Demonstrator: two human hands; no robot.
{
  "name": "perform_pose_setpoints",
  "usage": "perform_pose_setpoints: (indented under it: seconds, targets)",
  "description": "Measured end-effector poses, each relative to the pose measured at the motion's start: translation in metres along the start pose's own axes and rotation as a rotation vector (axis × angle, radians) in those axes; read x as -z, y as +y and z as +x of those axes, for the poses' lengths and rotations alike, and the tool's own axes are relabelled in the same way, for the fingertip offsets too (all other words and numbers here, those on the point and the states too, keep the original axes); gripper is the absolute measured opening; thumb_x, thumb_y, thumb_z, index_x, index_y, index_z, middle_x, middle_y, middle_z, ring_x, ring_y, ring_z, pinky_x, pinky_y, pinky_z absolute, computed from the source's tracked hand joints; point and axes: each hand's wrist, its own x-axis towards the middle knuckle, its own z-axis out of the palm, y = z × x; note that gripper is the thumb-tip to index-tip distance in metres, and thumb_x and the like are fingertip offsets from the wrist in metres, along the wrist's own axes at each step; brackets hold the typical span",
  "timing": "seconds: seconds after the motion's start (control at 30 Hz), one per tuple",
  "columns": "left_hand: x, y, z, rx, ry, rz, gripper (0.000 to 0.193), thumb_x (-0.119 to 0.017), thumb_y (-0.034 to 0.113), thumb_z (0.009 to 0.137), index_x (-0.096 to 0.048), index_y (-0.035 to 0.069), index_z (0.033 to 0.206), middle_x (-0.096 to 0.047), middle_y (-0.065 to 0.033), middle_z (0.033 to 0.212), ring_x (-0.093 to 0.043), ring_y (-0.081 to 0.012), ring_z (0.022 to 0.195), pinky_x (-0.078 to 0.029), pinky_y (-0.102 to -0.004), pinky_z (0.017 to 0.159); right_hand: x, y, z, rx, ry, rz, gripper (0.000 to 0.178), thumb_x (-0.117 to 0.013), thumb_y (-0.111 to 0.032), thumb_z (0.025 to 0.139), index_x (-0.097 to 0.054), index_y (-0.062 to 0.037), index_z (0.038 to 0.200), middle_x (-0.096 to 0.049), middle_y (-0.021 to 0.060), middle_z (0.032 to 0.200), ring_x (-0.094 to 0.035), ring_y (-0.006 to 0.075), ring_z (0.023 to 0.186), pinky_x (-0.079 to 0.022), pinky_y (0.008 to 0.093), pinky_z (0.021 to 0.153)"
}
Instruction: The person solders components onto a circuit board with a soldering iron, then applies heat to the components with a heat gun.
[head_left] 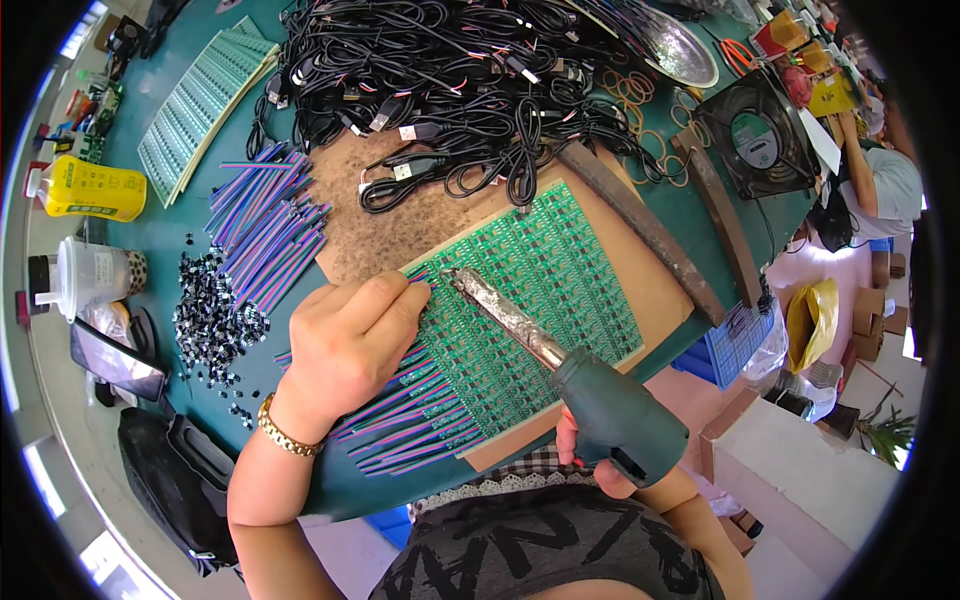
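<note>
While the green circuit-board panel (535, 300) lay on brown cardboard (655, 285) on the tabletop (345, 490) before you, your left hand (350, 340) had a narrow grip on thin colored wires (418, 274) at the panel's left corner. Your right hand (590, 465) had its grip wrapped round a dark green soldering iron (620, 415), its metal tip (464, 280) near your left hand. Beyond, black cables (440, 50) sat heaped.

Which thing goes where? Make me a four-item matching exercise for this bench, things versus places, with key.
1. Green-bodied soldering iron
2. Green rectangular circuit-board panel
3. Yellow plastic bottle
4. Square black fan

A. right of the tangled black cable pile
B. in the right hand
C. at the picture's left side
D. beneath the iron's metal barrel

Pairs: 1-B; 2-D; 3-C; 4-A
</note>
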Motion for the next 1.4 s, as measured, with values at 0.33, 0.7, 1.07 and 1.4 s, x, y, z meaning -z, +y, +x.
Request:
perform_pose_setpoints:
  seconds: [0.33,0.7,1.07,1.4]
  targets:
    - [-0.001,0.000,0.000,0.008,0.019,-0.009,0.024,-0.071,0.006,0.068,-0.067,0.005,0.091,-0.063,-0.0036,0.087,-0.060,-0.0149,0.061,-0.044,-0.0287,0.050,-0.005,0.013,-0.005,-0.097,0.038,0.192,0.059,-0.069,-0.049,0.077,-0.053,-0.0046,0.113,-0.058,0.0063,0.083,-0.055,0.0130,0.069,-0.046,0.0269,0.061]
    - [-0.001,0.000,-0.002,0.001,0.011,0.003,0.023,-0.071,0.008,0.069,-0.067,0.005,0.091,-0.063,-0.0039,0.087,-0.058,-0.0144,0.061,-0.042,-0.0288,0.050,0.003,-0.002,-0.006,-0.155,-0.023,-0.135,0.044,-0.067,-0.036,0.070,-0.059,-0.0046,0.099,-0.058,0.0009,0.081,-0.054,0.0114,0.068,-0.044,0.0257,0.061]
    - [0.000,0.003,0.000,-0.004,0.015,0.018,0.023,-0.071,0.008,0.068,-0.067,0.005,0.090,-0.063,-0.0042,0.087,-0.058,-0.0142,0.060,-0.042,-0.0285,0.049,-0.004,0.007,-0.005,-0.066,0.015,-0.082,0.054,-0.066,-0.048,0.076,-0.056,-0.0048,0.107,-0.059,0.0044,0.083,-0.056,0.0118,0.069,-0.045,0.0252,0.060]
    - [0.003,0.006,0.001,0.022,-0.026,0.029,0.024,-0.071,0.005,0.068,-0.067,0.004,0.092,-0.064,-0.0049,0.087,-0.060,-0.0166,0.063,-0.044,-0.0299,0.052,0.016,0.023,-0.007,0.303,-0.158,-0.495,0.047,-0.070,-0.021,0.054,-0.063,-0.0037,0.097,-0.057,-0.0001,0.084,-0.052,0.0103,0.071,-0.043,0.0218,0.064]
